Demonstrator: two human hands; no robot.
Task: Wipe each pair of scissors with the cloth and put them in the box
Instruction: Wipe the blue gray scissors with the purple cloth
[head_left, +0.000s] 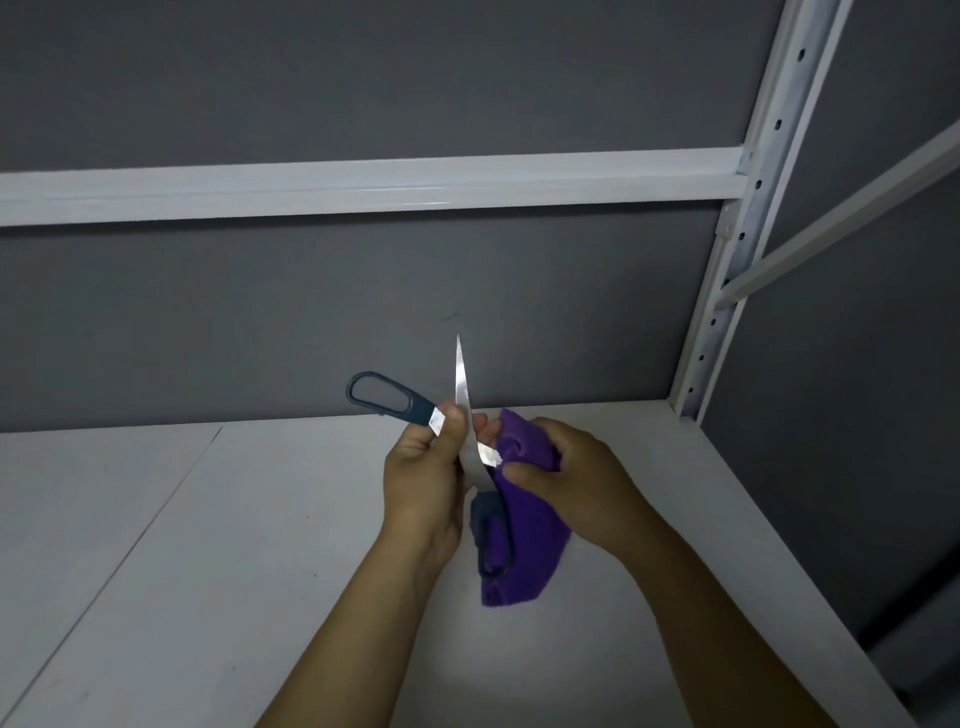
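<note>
Scissors (462, 410), blades splayed, sit clamped in left hand (423, 483), one blade pointing twelve o'clock, while right hand (576, 478) fingers pinch purple cloth (524, 519) around the other blade above white shelf (218, 545).

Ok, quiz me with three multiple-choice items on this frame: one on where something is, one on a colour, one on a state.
1. Where is the cloth?
A. flat on the shelf
B. in the right hand
C. hanging from the upright post

2. What colour is the cloth?
A. purple
B. yellow
C. white

3. How are the scissors?
A. shut and lying down
B. in the box
C. opened wide, held in the air

Answers:
1 B: the right hand bunches the cloth against a blade.
2 A: the fabric is plainly purple.
3 C: the left hand grips them near the pivot, one blade pointing up, one handle out to the left and the other low by the cloth, above the white shelf.
</note>
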